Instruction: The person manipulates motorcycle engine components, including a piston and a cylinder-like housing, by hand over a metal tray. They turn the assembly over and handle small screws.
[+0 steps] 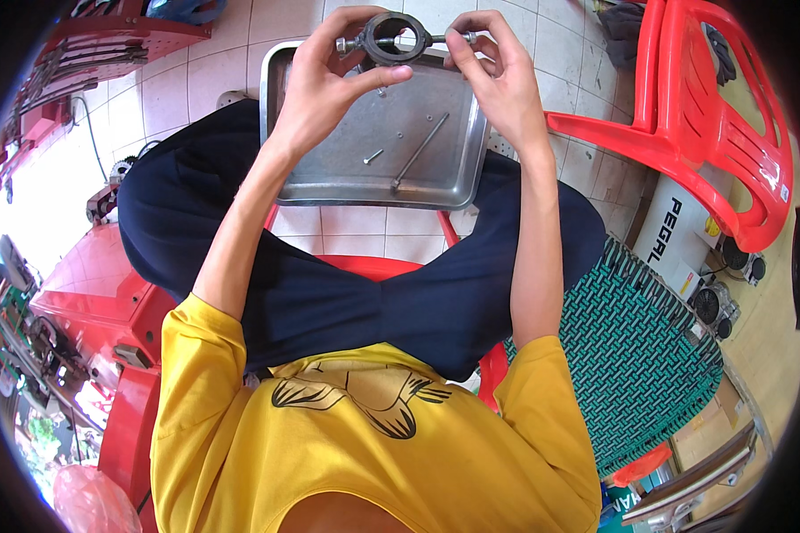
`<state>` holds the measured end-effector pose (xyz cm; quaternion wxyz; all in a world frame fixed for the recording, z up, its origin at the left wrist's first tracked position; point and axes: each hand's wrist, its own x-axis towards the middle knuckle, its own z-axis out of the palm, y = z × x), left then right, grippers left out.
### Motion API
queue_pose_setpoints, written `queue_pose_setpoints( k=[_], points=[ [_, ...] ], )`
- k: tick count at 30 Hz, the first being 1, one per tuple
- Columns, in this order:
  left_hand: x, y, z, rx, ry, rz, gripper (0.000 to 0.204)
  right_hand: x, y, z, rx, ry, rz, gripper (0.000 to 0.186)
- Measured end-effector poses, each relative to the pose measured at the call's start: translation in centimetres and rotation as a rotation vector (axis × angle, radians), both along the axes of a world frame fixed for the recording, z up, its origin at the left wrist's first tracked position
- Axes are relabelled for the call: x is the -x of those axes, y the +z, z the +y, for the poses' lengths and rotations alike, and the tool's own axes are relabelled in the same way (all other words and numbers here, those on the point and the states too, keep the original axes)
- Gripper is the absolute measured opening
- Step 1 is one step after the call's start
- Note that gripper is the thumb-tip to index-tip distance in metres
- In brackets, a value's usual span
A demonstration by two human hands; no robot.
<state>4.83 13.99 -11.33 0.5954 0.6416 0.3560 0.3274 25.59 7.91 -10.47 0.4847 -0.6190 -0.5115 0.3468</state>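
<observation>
My left hand (pixel 324 84) grips a dark ring-shaped metal clamp (pixel 391 59) over the far edge of a metal tray (pixel 324 164). A bolt (pixel 439 38) sticks out of the clamp's right side. At the bolt's right end, the thumb and fingers of my right hand (pixel 505 84) are closed in a pinch; part of the end is hidden by them. Below, inside the tray, lie a long thin bolt (pixel 420 151), a short bolt (pixel 373 157) and small round pieces, perhaps nuts or washers (pixel 401 135).
To the right are a red plastic chair (pixel 676 124), a green woven seat (pixel 640 346) and a white cylindrical tank (pixel 671 235). A red metal cabinet (pixel 98 293) stands at left, and a red rack (pixel 124 44) holds tools at the far left.
</observation>
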Motion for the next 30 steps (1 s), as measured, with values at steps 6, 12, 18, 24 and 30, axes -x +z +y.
queue_pose_setpoints(
  k=[6, 12, 18, 24, 30],
  points=[
    [0.1, -0.3, 0.0, -0.020, -0.041, -0.004, 0.063, -0.8, 0.9, 0.1, 0.220, 0.079, -0.050, 0.036],
    [-0.1, 0.2, -0.2, 0.017, 0.007, -0.009, 0.063, -0.5, 0.9, -0.2, 0.128, 0.076, -0.082, 0.039],
    [-0.1, -0.2, -0.1, -0.014, -0.003, -0.036, 0.059, -0.3, 1.4, -0.1, 0.176, 0.043, -0.026, 0.040],
    [-0.1, -0.7, -0.4, -0.060, -0.033, 0.012, 0.059, -0.8, 1.5, 0.1, 0.317, 0.074, -0.059, 0.036],
    [-0.5, -0.3, -0.6, -0.077, -0.014, 0.042, 0.059, -0.7, 0.4, -0.4, 0.125, 0.053, 0.015, 0.041]
  ],
)
